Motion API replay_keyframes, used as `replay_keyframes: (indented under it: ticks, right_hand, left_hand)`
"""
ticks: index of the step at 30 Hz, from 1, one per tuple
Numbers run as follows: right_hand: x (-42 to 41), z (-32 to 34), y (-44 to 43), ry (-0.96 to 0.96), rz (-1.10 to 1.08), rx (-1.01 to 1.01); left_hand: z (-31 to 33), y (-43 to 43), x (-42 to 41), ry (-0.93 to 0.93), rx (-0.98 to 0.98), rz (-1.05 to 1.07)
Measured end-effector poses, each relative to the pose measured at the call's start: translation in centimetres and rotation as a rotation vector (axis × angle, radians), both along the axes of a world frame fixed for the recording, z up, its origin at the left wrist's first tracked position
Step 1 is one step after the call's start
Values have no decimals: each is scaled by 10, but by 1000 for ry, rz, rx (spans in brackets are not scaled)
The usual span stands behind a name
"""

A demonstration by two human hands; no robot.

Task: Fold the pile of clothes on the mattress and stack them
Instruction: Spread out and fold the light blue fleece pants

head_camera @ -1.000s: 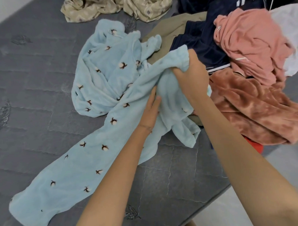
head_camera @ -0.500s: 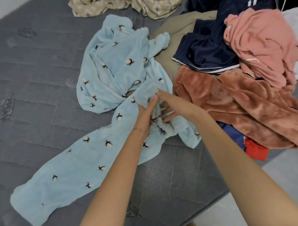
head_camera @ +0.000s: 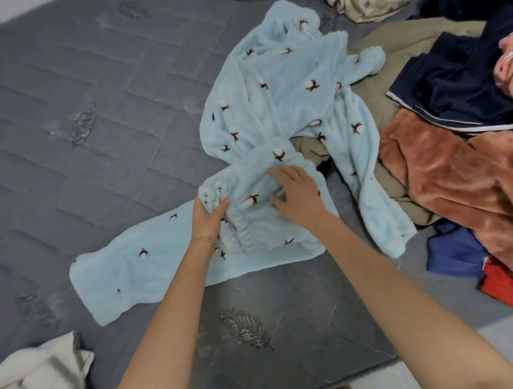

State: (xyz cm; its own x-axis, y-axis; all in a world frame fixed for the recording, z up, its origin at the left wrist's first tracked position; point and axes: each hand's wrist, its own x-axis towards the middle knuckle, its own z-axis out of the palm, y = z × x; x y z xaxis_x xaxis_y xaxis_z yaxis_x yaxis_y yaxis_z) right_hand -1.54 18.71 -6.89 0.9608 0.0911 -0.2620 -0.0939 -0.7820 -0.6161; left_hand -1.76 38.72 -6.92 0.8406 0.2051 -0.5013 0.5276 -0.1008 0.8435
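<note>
- I see the blue fleece garment [head_camera: 274, 90] sprawled mid-mattress [head_camera: 69, 114]; its long trailing end could drag crooked.
- The left hand [head_camera: 209, 217] grips the gathered edge [head_camera: 215, 190]; a hard tug may twist it.
- The right hand [head_camera: 298, 192] lies flat on the fleece, fingers spread; cloth touching the clothes pile [head_camera: 454, 171] could snag.

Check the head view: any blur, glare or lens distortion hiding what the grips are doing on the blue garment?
Head view: soft, even light, no glare; the left grip holding the light blue garment and the right grip flat on it are sharp; the wide-angle lens stretches the forearms near the bottom edge; the white cloth looks slightly soft.
</note>
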Motion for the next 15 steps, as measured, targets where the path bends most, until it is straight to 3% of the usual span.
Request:
replay_keyframes:
  ticks: [6, 15]
  right_hand:
    - [-15, -9, 91, -3, 177, -225]
    - [-34, -23, 208, -4, 213, -305]
  left_hand:
    - [4, 122, -26, 62, 132, 27]
    - [-4, 264, -78, 51, 274, 161]
